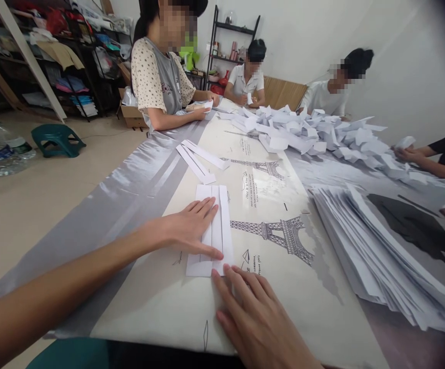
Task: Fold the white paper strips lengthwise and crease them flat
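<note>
A white sheet of paper [216, 230], folded lengthwise into panels, lies flat on the table in front of me. My left hand [193, 225] rests on it with fingers spread, the thumb pointing toward the paper's near end. At that near edge, the fingertips of my right hand [253, 307] touch the paper; its fingers are stretched out and hold nothing. Beyond the sheet lie two narrow folded paper strips [197, 164], their near ends apart. Part of the folded sheet is hidden under my left hand.
A stack of white paper sheets [379, 266] lies to the right. Farther back spreads a heap of folded white papers [302, 128]. Several people sit or stand around the table, some handling paper. A green stool [58, 139] and water bottles [5, 146] are on the floor at left.
</note>
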Demonstrator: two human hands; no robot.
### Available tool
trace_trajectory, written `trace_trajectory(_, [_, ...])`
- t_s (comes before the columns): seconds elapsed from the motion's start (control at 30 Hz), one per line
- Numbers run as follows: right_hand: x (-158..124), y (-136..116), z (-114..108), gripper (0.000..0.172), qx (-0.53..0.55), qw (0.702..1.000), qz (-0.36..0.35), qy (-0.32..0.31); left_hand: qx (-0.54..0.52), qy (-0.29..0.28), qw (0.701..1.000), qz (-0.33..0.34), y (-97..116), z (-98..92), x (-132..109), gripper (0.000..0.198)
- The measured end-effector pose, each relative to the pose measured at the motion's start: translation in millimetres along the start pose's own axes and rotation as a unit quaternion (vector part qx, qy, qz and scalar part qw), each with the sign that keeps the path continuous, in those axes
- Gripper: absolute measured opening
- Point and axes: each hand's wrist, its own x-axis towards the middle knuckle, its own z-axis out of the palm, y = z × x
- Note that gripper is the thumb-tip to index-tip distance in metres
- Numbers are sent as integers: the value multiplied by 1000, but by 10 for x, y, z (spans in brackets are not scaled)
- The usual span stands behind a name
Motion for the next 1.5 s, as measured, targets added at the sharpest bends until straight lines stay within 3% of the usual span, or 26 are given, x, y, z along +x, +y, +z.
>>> trace_trajectory(0.27, [-69, 98, -60, 41, 85, 996, 21, 23, -3, -13, 1000, 0, 52, -73, -19, 130])
trace_trajectory(0.53, [-80, 149, -75, 38, 44, 999, -11, 13, 5, -42, 999, -16, 111, -125, -22, 134])
trace_trajectory(0.97, [-127, 150, -73, 37, 18, 999, -11, 47, -19, -12, 1000, 3, 26, -38, 9, 134])
trace_trajectory(1.2, [-114, 251, -91, 33, 93, 995, 11, 42, -14, -16, 1000, 1, 47, -63, 6, 134])
trace_trajectory(1.3, [-139, 271, -76, 33, 67, 996, -13, 61, -10, -18, 1000, 2, 42, -51, 8, 135])
trace_trajectory(1.5, [-54, 343, -108, 29, 36, 995, -78, 39, -12, -14, 1000, 2, 42, -54, -7, 135])
